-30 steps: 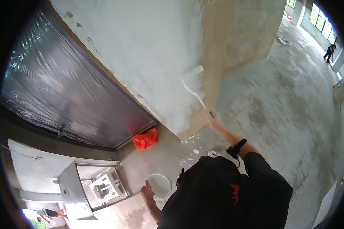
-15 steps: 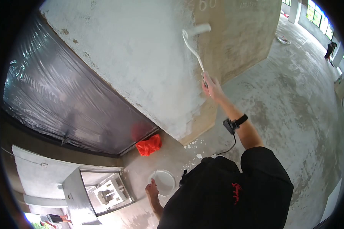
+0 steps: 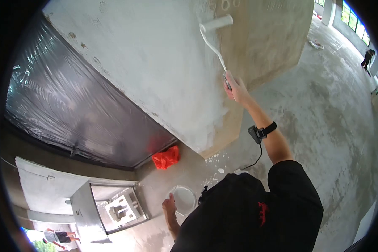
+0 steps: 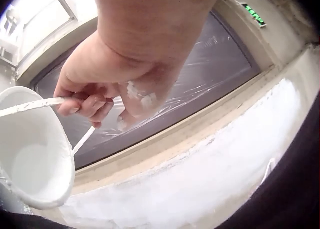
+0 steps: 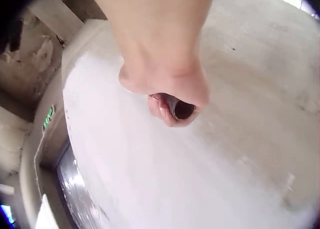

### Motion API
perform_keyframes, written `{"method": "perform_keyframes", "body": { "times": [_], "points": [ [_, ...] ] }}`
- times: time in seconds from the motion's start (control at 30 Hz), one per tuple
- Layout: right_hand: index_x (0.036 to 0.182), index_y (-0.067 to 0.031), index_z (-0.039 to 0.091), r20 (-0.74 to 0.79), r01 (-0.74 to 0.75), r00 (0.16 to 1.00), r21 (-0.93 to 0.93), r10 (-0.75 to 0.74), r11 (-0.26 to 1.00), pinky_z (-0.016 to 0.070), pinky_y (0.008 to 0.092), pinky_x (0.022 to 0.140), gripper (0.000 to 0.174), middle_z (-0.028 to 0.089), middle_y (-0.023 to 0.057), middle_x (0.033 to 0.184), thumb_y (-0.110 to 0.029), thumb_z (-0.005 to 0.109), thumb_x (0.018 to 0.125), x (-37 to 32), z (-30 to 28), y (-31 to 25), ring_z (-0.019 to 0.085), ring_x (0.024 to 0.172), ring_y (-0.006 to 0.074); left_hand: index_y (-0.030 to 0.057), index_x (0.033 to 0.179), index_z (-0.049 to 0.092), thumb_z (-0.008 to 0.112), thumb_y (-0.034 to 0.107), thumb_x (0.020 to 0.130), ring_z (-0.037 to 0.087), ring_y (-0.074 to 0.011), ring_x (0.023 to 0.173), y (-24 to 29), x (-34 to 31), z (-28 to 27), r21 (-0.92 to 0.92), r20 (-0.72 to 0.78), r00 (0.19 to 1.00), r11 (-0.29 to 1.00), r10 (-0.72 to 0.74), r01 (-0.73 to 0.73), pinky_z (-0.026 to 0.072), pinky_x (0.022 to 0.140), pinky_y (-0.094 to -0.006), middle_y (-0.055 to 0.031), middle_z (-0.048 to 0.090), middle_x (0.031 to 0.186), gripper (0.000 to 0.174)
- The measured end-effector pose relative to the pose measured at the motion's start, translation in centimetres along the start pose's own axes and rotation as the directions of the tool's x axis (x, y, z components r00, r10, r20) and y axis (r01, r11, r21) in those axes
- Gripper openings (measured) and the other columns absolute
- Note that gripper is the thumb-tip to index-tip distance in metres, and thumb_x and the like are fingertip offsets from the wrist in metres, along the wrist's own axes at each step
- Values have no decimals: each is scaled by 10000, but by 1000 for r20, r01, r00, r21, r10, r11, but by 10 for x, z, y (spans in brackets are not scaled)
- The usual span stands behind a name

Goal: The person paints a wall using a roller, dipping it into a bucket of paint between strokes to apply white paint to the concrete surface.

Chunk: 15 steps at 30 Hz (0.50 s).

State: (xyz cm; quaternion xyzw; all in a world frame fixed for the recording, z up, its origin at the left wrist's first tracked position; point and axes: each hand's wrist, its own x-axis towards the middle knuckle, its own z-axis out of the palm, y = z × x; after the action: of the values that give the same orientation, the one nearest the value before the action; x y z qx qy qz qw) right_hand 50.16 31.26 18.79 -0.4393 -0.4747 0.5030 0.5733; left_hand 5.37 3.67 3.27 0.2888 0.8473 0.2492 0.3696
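Head view: my roller point(image 3: 218, 23) is high on the wall point(image 3: 155, 80), its sleeve white from end to end and lying nearly level. It spans the ragged edge where the white coat meets the bare brown strip point(image 3: 235, 54); whether it touches the wall or sits just off it, I cannot tell. A white frame point(image 3: 214, 50) joins the sleeve at its left end, bends, and runs down to the grip, whose end shows as a dark round hollow in the right wrist view.

My bucket point(image 4: 42, 119) is white, its rim and outside smeared with dried flecks. Inside, the walls are pale and a lighter round patch shows low down; I cannot tell paint from bare bottom. Its white bail point(image 4: 30, 106) runs up to my left hand point(image 4: 115, 64).

My right hand point(image 3: 238, 91) is wrapped round the grip, the arm stretched well forward and up, a black strap point(image 3: 262, 131) about the wrist. My left hand hangs low by my side, fingers curled round the bail, white smears near the thumb. On the floor beyond the bucket lies a red bag point(image 3: 166, 157).
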Motion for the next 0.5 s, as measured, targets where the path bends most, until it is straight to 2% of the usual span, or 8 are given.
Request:
{"method": "perform_keyframes", "body": {
  "times": [0.07, 0.13, 0.23, 0.27, 0.3, 0.33, 0.4, 0.5],
  "points": [
    [573, -116, 398, -20, 3, 1000, -42, -4, 999, 262, 240, 379, 591, 342, -49, 461, -580, 394, 938, -24, -7, 44, 318, 382, 61, 27, 636, 553, 613, 486, 860, 460, -125, 423, -7, 0, 0, 14, 0, 1000, 1000, -1, 1, 362, 402, -283, -29, 481, 515, 513],
    [564, -120, 406, -49, -95, 995, -131, 89, 987, 264, 238, 387, 585, 358, -47, 467, -565, 393, 944, -45, -23, 109, 331, 392, 64, 20, 655, 561, 610, 496, 859, 462, -125, 422, -9, -1, 0, -46, 29, 999, 999, 18, -17, 366, 407, -280, -24, 481, 526, 520],
    [561, -117, 423, -145, -60, 989, -225, 27, 973, 255, 246, 398, 578, 349, -47, 465, -541, 390, 953, -82, -40, 202, 326, 409, 74, 18, 674, 570, 598, 484, 872, 463, -126, 424, -11, -5, -1, -21, 39, 999, 1000, -8, 9, 367, 410, -279, -21, 473, 535, 507],
    [559, -107, 434, -176, -137, 980, -289, 88, 947, 259, 267, 404, 590, 361, -37, 467, -550, 392, 946, -93, -46, 223, 336, 419, 88, 18, 679, 572, 594, 479, 877, 459, -125, 423, -9, -3, 0, 5, 25, 1000, 1000, 1, -1, 365, 408, -281, -20, 466, 532, 503],
    [557, -97, 445, -210, -216, 966, -350, 148, 912, 263, 289, 409, 603, 373, -27, 470, -559, 393, 940, -104, -50, 235, 347, 428, 102, 18, 679, 572, 594, 479, 877, 459, -125, 423, -8, -3, 0, 16, 24, 1000, 1000, 2, -2, 365, 408, -281, -20, 466, 532, 503],
    [557, -97, 445, -214, -222, 965, -342, 154, 913, 263, 289, 409, 603, 373, -27, 470, -559, 393, 940, -114, -51, 239, 347, 428, 102, 18, 681, 570, 592, 477, 879, 453, -125, 425, -8, -5, 1, 23, 22, 1000, 1000, -4, 3, 362, 410, -282, -20, 463, 531, 500],
    [564, -61, 471, -231, -367, 927, -394, 296, 843, 301, 340, 430, 648, 412, 18, 483, -607, 403, 908, -129, -54, 246, 388, 455, 138, 18, 683, 568, 590, 474, 881, 448, -124, 428, -8, -7, 1, 41, 21, 1000, 999, -11, 10, 360, 412, -284, -20, 460, 530, 498],
    [571, -29, 479, -234, -416, 908, -415, 348, 809, 341, 371, 456, 694, 449, 62, 519, -651, 418, 872, -137, -61, 259, 433, 493, 162, 11, 688, 567, 587, 473, 883, 449, -124, 443, -5, -10, 2, 1, 29, 999, 1000, 15, -15, 359, 422, -284, -24, 462, 533, 502]
  ]
}}
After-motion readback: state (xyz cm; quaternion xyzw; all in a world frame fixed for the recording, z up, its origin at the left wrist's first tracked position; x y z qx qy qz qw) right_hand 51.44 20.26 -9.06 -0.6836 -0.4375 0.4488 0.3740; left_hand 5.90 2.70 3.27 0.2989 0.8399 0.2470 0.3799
